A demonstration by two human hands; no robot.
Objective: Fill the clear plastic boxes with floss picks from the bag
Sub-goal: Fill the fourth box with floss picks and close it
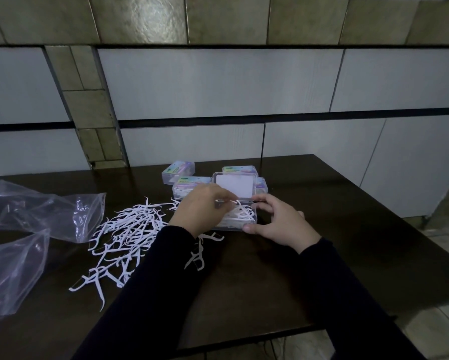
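Note:
An open clear plastic box (244, 221) sits at the table's middle, its lid (234, 186) raised behind it and several white floss picks inside. My left hand (201, 207) hovers over the box's left side and pinches floss picks over the opening. My right hand (279, 221) holds the box's right end, thumb on the front corner and fingers curled at the back. A loose pile of white floss picks (129, 233) lies on the table to the left. Two clear plastic bags (44, 211) lie at the far left.
Several closed boxes with colourful labels (191, 187) stand behind the open box. The dark wooden table (335, 245) ends at a front edge near me and a right edge by the tiled floor. A tiled wall runs behind.

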